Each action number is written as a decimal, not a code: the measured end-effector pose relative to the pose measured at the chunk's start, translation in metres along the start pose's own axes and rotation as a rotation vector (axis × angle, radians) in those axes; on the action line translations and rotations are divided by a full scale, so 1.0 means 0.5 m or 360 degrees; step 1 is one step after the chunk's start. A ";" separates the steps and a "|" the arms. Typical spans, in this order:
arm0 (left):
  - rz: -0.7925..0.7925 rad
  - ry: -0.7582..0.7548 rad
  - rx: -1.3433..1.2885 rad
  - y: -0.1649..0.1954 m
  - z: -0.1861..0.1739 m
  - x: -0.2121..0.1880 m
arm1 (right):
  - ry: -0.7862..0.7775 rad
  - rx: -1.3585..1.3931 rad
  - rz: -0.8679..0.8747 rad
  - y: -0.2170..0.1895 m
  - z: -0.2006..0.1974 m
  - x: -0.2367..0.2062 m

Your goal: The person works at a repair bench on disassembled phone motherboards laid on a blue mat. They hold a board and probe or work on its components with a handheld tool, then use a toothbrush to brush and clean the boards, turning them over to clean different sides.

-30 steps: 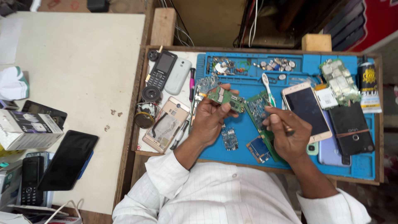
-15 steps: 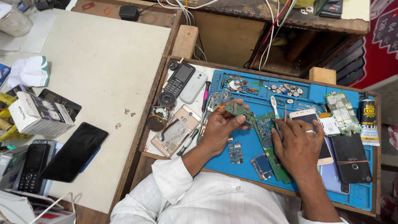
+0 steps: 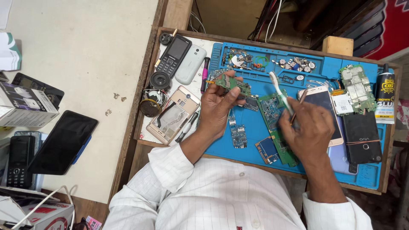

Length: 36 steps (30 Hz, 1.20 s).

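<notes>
Up comes the right hand (image 3: 309,127) off the blue mat (image 3: 324,68), now closed round a white toothbrush (image 3: 280,94) whose head points up and away — it was flat on the boards half a second back. Just beyond, the left hand (image 3: 217,106) pinches a small green circuit board (image 3: 230,83) at its fingertips. Farther out lie a gold smartphone (image 3: 324,102), a black keypad phone (image 3: 173,55) and a tray of loose parts (image 3: 294,64).
</notes>
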<state>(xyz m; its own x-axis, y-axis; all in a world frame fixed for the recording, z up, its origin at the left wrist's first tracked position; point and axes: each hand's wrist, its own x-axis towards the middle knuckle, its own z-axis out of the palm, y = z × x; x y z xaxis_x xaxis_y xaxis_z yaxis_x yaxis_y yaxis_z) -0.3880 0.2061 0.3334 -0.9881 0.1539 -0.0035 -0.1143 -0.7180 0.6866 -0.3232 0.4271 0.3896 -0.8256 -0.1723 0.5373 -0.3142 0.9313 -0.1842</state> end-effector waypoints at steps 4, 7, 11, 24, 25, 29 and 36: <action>0.0142 0.0049 0.0039 0.005 0.006 0.006 | -0.0193 0.0429 0.0182 -0.055 0.002 0.009; 0.0269 0.0023 0.0097 0.009 0.012 0.006 | -0.0448 0.0722 0.0343 -0.084 -0.002 0.015; 0.0248 0.0040 0.0134 0.018 0.007 -0.004 | -0.0791 0.0674 0.0430 -0.100 -0.015 0.017; 0.0166 -0.0014 0.0193 0.033 -0.005 -0.022 | -0.0609 0.0219 0.0367 -0.107 -0.008 0.007; 0.0164 -0.0017 0.0192 0.033 -0.006 -0.022 | -0.0639 0.0212 0.0399 -0.108 -0.009 0.006; 0.0178 -0.0047 0.0212 0.035 -0.012 -0.023 | -0.0741 0.0371 0.0461 -0.115 -0.007 0.008; 0.0158 -0.0057 0.0189 0.036 -0.016 -0.021 | -0.0687 0.0300 0.0352 -0.124 -0.016 0.015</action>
<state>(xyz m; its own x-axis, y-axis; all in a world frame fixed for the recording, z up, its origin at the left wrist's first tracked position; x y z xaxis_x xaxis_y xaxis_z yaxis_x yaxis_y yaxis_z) -0.3804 0.1860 0.3401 -0.9893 0.1118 0.0935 -0.0009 -0.6457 0.7636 -0.3061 0.3705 0.4114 -0.9874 -0.1316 0.0876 -0.1564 0.8934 -0.4212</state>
